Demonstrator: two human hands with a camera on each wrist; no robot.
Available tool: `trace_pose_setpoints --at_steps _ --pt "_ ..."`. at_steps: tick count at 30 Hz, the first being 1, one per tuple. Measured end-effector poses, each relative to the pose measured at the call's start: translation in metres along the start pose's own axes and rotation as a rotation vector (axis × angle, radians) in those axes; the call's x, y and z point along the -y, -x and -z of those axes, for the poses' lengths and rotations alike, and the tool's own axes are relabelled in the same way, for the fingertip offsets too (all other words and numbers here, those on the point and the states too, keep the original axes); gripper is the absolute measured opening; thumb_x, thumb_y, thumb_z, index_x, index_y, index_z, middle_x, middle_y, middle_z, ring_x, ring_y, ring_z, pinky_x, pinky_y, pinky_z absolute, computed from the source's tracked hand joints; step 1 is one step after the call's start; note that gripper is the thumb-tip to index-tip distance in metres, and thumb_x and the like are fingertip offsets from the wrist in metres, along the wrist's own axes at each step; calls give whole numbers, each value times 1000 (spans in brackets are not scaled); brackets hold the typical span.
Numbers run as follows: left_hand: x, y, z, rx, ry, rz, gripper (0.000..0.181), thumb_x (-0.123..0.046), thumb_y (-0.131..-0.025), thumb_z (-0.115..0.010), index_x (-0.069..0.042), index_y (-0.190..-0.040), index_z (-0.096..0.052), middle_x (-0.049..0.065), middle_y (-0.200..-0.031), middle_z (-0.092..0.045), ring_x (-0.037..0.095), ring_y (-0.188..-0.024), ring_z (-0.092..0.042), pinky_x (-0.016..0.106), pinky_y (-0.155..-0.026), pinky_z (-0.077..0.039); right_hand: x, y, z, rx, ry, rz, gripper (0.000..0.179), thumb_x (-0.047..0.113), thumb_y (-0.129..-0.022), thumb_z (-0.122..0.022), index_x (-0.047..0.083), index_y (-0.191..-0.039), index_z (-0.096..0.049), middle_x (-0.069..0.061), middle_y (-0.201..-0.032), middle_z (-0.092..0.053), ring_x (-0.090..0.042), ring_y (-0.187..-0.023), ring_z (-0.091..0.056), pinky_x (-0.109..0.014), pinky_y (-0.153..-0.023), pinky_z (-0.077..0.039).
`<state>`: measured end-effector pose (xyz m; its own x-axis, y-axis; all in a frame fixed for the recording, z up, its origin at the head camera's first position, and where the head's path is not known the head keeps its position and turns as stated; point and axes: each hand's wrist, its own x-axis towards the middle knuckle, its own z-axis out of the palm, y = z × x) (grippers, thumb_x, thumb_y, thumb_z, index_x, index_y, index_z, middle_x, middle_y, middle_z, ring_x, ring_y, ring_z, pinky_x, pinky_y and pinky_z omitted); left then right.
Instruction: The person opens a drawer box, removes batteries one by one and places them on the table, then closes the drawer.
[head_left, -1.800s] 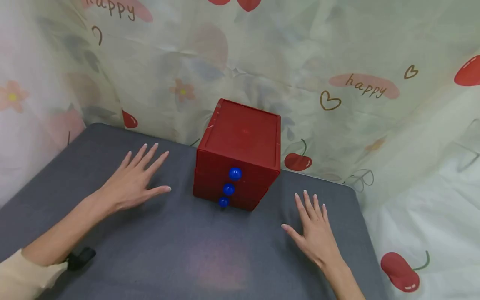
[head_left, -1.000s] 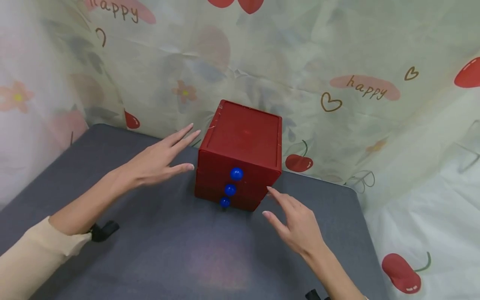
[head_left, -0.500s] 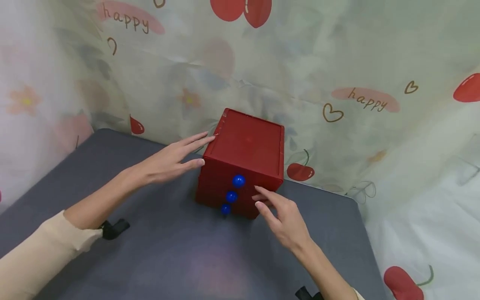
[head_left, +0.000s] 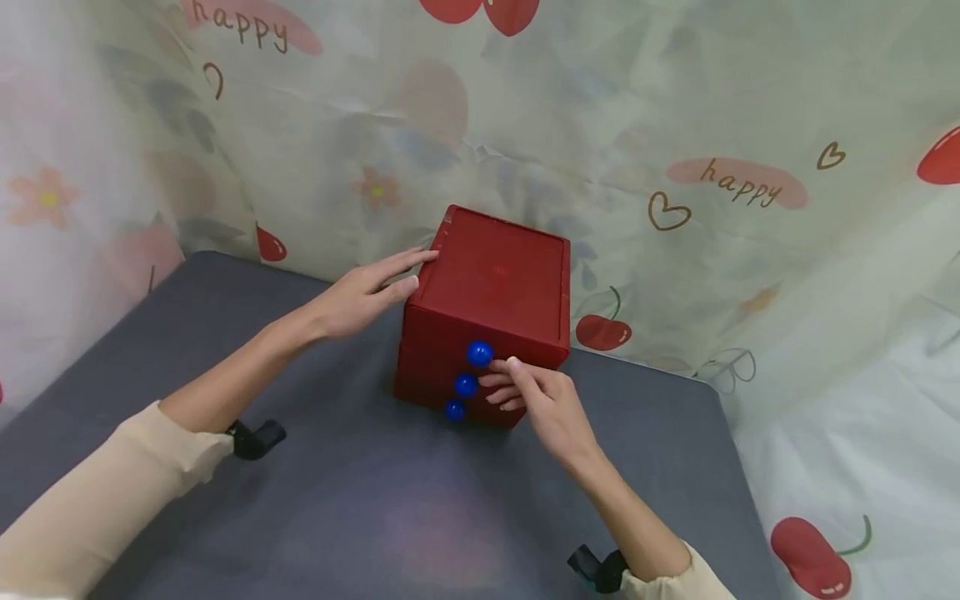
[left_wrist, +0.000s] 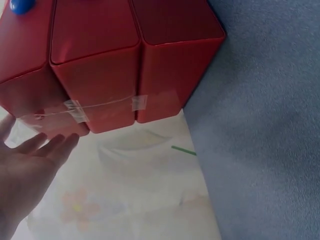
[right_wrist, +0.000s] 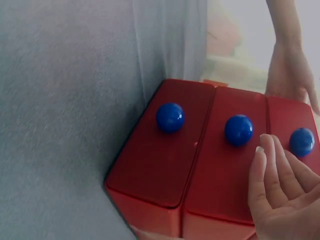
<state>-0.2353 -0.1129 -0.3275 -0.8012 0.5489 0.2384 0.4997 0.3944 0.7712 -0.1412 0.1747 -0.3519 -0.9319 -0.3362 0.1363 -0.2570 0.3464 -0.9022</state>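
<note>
A red box of three stacked drawers (head_left: 491, 271) stands towards the back of the table, drawers shut. Each front has a round blue knob: top (head_left: 480, 353), middle (head_left: 466, 384) and bottom (head_left: 454, 409). My left hand (head_left: 352, 302) is at the box's upper left side, fingers fairly straight, fingertips right at its top edge. In the left wrist view these fingers lie along the box's side wall, by clear tape (left_wrist: 105, 103). My right hand (head_left: 553, 412) is before the drawer fronts, its fingertips beside the top knob (right_wrist: 301, 142), not wrapped round it.
The dark grey table (head_left: 420, 517) runs around the box, its back edge close behind it. A printed curtain (head_left: 570, 108) hangs behind and at both sides. Black straps (head_left: 258, 439) sit at the wrists below cream sleeves (head_left: 127, 492).
My left hand has moved right and reached the box's side. My right hand has come up and left from beside the box to the top knob. The box has stayed put.
</note>
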Motion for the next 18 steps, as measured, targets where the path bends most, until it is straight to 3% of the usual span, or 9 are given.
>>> trace_pose_setpoints --at_steps 4,10,14,18 --pt "-3 -4 -1 6 77 27 52 -47 -93 -41 -35 -142 -27 -18 -146 -18 6 -132 -21 46 -101 -29 10 -4 -3 25 -93 -71 42 36 -97 -40 5 -112 -64 -10 -99 -67 -26 -85 -65 -40 -75 -51" --pt "-23 -5 1 37 200 47 53 -33 -96 -44 -22 -144 -27 -5 -148 -21 15 -134 -22 45 -103 -25 30 -7 -9 50 -202 -102 44 29 -98 -39 -7 -113 -60 -21 -101 -64 -37 -87 -62 -47 -76 -49" --pt "-30 -7 2 43 244 50 52 -26 -97 -44 -18 -145 -25 -1 -149 -20 21 -135 -19 44 -105 -22 34 -9 -15 18 -245 -135 46 30 -97 -42 -9 -110 -61 -22 -99 -65 -37 -87 -62 -46 -76 -50" --pt "-31 -8 1 39 277 65 53 -24 -96 -46 -18 -145 -26 -1 -149 -21 25 -135 -19 47 -104 -23 33 -11 -19 -36 -258 -189 46 37 -94 -48 -3 -109 -64 -19 -98 -66 -36 -87 -63 -44 -76 -50"
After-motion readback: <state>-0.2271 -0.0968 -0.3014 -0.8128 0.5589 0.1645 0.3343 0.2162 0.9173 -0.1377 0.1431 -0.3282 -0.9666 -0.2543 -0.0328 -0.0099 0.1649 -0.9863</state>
